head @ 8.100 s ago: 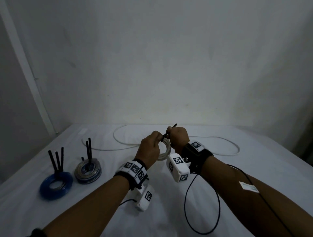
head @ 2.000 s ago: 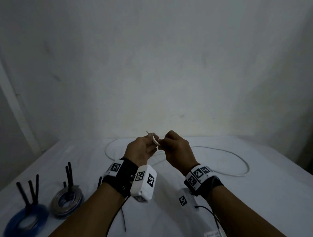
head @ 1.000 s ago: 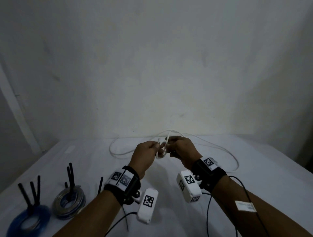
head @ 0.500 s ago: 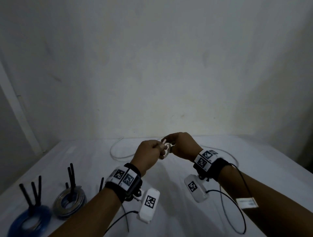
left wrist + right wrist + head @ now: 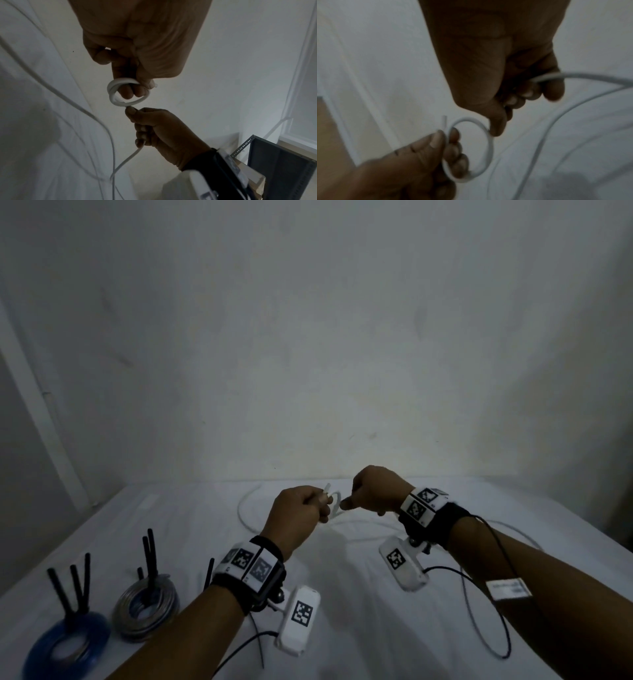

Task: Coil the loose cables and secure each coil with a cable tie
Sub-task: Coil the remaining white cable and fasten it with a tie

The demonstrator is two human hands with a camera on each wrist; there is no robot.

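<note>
A white cable lies loose on the table (image 5: 376, 628) and rises to my hands, which are raised above it. My left hand (image 5: 322, 505) pinches the cable's end and a small loop (image 5: 337, 503) of it. In the left wrist view the loop (image 5: 126, 93) goes round the left hand's (image 5: 137, 86) fingertips, seemingly in two turns. My right hand (image 5: 347, 501) grips the cable right next to the loop. The cable runs through the right fist (image 5: 498, 128) and trails out to the table. The left hand (image 5: 443, 136) holds the loop (image 5: 486, 142) there too.
A blue coil (image 5: 68, 642) and a grey coil (image 5: 147, 607) lie at the near left, each with black cable ties standing up from it. A single black tie (image 5: 209, 573) stands near my left wrist. Slack white cable (image 5: 245, 518) curves across the far table. Thin black wrist-camera leads (image 5: 493, 642) hang below my arms.
Eight seconds ago both hands held a white coil with a black tie; that coil is out of view now. In the last half second the right hand moved slightly right and the loop stayed small.
</note>
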